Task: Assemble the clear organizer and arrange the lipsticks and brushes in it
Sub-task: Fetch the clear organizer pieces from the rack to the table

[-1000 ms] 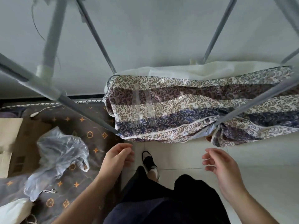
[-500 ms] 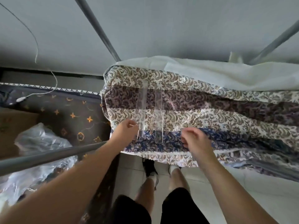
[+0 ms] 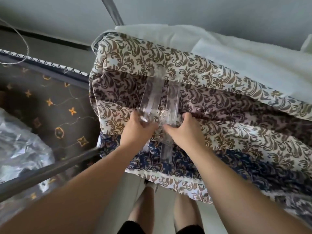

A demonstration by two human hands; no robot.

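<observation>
Clear plastic organizer panels (image 3: 159,100) lie in long strips on a folded floral quilt (image 3: 219,115). My left hand (image 3: 138,129) grips the left panel near its middle, with the fingers curled over the clear plastic. My right hand (image 3: 184,130) is closed around the right panel beside it. The two hands almost touch. One panel's near end (image 3: 166,152) sticks out toward me below my hands. No lipsticks or brushes are in view.
A grey metal bar (image 3: 42,173) crosses low at the left, and another pole (image 3: 113,10) rises at the top. At the left lies a dark patterned mattress (image 3: 50,102) with a crumpled plastic bag (image 3: 22,149). A white sheet (image 3: 236,56) lies behind the quilt. My legs stand on the floor below.
I have leaned closer to the quilt. Both hands rose from near my legs to the clear panels and closed on them.
</observation>
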